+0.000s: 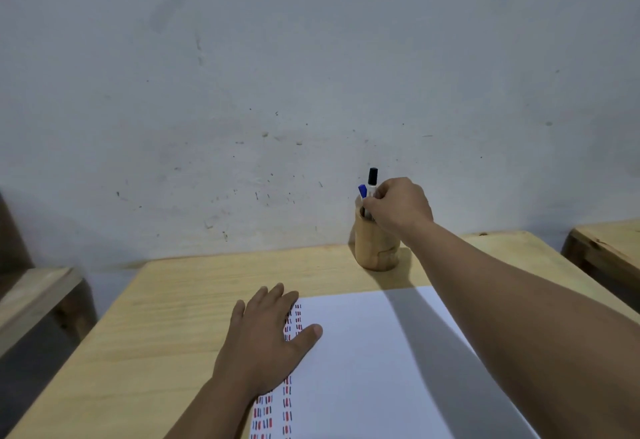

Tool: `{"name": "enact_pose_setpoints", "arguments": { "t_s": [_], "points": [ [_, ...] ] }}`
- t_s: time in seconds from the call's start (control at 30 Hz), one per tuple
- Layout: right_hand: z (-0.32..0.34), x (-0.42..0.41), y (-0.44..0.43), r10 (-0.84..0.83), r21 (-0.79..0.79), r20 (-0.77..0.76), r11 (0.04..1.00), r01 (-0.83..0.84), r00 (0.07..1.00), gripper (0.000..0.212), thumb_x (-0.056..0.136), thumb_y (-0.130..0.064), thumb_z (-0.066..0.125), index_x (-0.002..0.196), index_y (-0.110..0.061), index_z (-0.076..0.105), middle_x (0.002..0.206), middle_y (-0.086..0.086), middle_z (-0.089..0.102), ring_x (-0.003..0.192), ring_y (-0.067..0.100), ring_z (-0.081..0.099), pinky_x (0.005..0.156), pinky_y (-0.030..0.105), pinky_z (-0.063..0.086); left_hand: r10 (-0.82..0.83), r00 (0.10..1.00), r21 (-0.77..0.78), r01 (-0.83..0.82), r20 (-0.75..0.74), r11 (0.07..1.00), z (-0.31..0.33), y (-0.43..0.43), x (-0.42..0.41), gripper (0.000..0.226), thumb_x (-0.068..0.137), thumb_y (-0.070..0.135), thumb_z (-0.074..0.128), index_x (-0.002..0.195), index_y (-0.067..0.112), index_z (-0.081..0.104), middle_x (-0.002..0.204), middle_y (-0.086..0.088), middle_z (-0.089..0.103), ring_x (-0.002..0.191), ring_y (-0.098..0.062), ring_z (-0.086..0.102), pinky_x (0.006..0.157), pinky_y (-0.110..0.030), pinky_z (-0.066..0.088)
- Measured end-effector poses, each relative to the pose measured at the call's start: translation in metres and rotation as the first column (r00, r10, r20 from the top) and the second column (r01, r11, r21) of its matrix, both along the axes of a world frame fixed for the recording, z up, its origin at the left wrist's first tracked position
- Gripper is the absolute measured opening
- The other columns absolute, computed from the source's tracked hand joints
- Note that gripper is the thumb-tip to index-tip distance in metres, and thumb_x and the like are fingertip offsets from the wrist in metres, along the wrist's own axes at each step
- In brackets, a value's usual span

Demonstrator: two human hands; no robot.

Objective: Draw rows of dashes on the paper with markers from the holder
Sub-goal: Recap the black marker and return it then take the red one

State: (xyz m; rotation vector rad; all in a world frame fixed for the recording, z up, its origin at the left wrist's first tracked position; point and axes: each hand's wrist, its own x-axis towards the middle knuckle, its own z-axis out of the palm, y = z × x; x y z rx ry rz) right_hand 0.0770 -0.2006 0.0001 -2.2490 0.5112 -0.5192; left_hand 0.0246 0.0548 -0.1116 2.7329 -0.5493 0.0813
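- Right hand (398,205) reaches to far right of table (173,300), over the top of wooden holder (375,244); fingers curled tight, fingertips (372,200) pinched around the clear barrel of black-capped marker (372,179).
- Black-capped marker upright, cap sticking well above holder rim; lower end down inside holder, hidden by fingers.
- Blue-capped marker (362,191) just left of the black one, also in holder, tilted slightly left; looks to touch the right fingertips but cannot tell if gripped.
- Holder stands near far table edge, close to wall (277,75), beyond far edge of paper (363,369), apart from it.
- Left hand (266,341) flat, palm down, fingers spread, holding nothing; lies across paper's left edge, thumb (310,333) out on the sheet, fingers partly on bare wood.
- Paper lies near centre-right of table; right forearm (502,317) crosses above its right part, casting shadow.
- Dashes (287,400) in red, blue and black run in columns along paper's left side, partly covered by left hand.
- Other wooden furniture at left (38,296) and right (606,244) edges of frame.
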Motion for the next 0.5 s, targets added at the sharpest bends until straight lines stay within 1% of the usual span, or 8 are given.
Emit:
{"name": "enact_pose_setpoints", "arguments": {
  "t_s": [0.1, 0.2, 0.3, 0.37, 0.43, 0.5],
  "points": [
    [-0.003, 0.000, 0.000, -0.009, -0.024, -0.020, 1.000, 0.009, 1.000, 0.017, 0.081, -0.031, 0.068, 0.079, -0.015, 0.071, 0.083, 0.004, 0.071, 0.080, 0.027, 0.068, 0.070, 0.035, 0.054, 0.000, 1.000, -0.012, 0.000, -0.004, 1.000, 0.000, 0.000, 0.000, 0.077, 0.082, 0.074, 0.036, 0.148, 0.033, 0.030, 0.161, 0.010, 0.016, 0.149, -0.012, 0.005, 0.120, -0.043, 0.001],
    [-0.001, -0.001, -0.002, -0.009, -0.052, -0.046, 0.999, 0.007, 0.999, 0.022, 0.083, -0.034, 0.067, 0.086, -0.014, 0.072, 0.085, 0.005, 0.071, 0.081, 0.027, 0.068, 0.073, 0.037, 0.057, 0.003, 1.000, -0.018, -0.003, -0.008, 1.000, 0.001, 0.000, -0.002, 0.076, 0.083, 0.073, 0.037, 0.148, 0.034, 0.030, 0.161, 0.011, 0.016, 0.149, -0.012, 0.005, 0.120, -0.042, 0.000],
    [0.000, -0.002, -0.005, 0.008, -0.016, -0.041, 1.000, -0.009, 0.999, 0.024, 0.080, -0.035, 0.069, 0.084, -0.012, 0.072, 0.083, 0.006, 0.071, 0.080, 0.027, 0.069, 0.069, 0.035, 0.055, 0.007, 1.000, -0.024, -0.007, 0.001, 1.000, 0.002, 0.000, -0.002, 0.075, 0.083, 0.073, 0.038, 0.147, 0.034, 0.031, 0.161, 0.011, 0.017, 0.149, -0.011, 0.006, 0.120, -0.042, 0.002],
    [-0.001, -0.004, -0.009, -0.008, 0.037, 0.014, 0.999, 0.008, 1.000, 0.025, 0.081, -0.035, 0.066, 0.081, -0.012, 0.072, 0.085, 0.004, 0.071, 0.082, 0.027, 0.068, 0.067, 0.034, 0.053, 0.008, 1.000, -0.019, -0.008, 0.002, 1.000, 0.001, 0.000, -0.001, 0.076, 0.082, 0.074, 0.037, 0.147, 0.034, 0.031, 0.160, 0.011, 0.017, 0.148, -0.011, 0.007, 0.120, -0.042, 0.003],
    [-0.002, -0.006, -0.015, -0.074, 0.075, 0.083, 0.995, 0.068, 0.994, 0.025, 0.086, -0.036, 0.062, 0.091, -0.014, 0.072, 0.094, 0.004, 0.071, 0.085, 0.026, 0.065, 0.071, 0.033, 0.051, 0.003, 1.000, -0.018, -0.003, 0.001, 1.000, 0.000, 0.001, 0.001, 0.078, 0.081, 0.075, 0.035, 0.147, 0.034, 0.031, 0.160, 0.012, 0.017, 0.148, -0.011, 0.007, 0.120, -0.043, 0.004],
    [-0.003, -0.006, -0.022, -0.142, 0.075, 0.122, 0.988, 0.133, 0.982, 0.027, 0.089, -0.034, 0.060, 0.105, -0.015, 0.069, 0.098, 0.003, 0.066, 0.087, 0.023, 0.058, 0.074, 0.031, 0.047, 0.000, 1.000, -0.018, 0.000, -0.004, 1.000, -0.001, 0.001, 0.003, 0.080, 0.078, 0.077, 0.033, 0.147, 0.035, 0.031, 0.160, 0.012, 0.017, 0.148, -0.011, 0.007, 0.120, -0.043, 0.003]
  ]
}}
